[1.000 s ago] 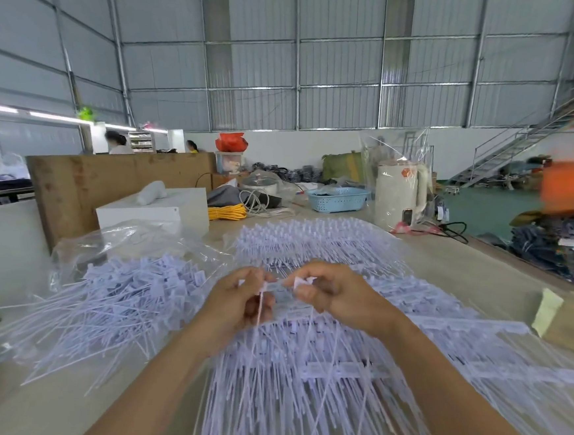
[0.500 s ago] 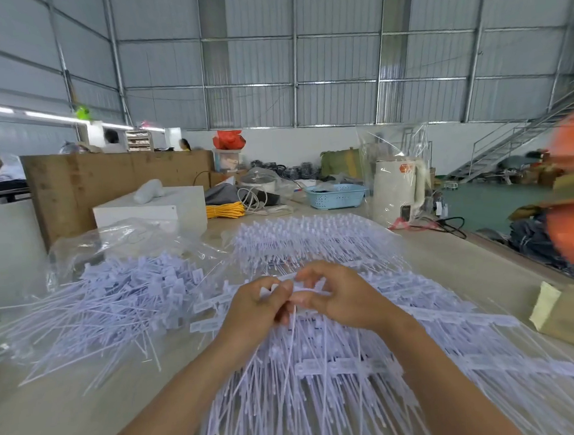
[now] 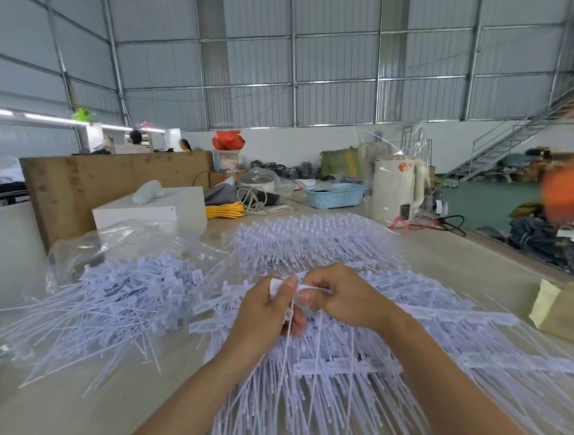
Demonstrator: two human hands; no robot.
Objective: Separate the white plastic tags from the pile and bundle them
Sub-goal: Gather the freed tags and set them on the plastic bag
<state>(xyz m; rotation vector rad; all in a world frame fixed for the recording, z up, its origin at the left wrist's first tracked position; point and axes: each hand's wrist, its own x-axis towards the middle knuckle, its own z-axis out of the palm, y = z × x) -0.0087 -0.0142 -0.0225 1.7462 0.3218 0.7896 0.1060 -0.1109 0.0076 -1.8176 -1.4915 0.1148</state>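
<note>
Pale wooden table (image 3: 71, 423), white plastic tags (image 3: 326, 386) heaped, white box (image 3: 174, 205), blue basket (image 3: 335, 195), kettle (image 3: 396, 188)

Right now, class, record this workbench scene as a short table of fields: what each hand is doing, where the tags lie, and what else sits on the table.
left hand: pinches a white tag head, its thin tail hanging down
right hand: pinches the same small bunch of tags from the other side
main pile: joined tags spread under both hands
loose tags: heaped on a clear plastic bag, left of the hands
far side: blue basket, white kettle, white box
bundling: no tie visible
</note>
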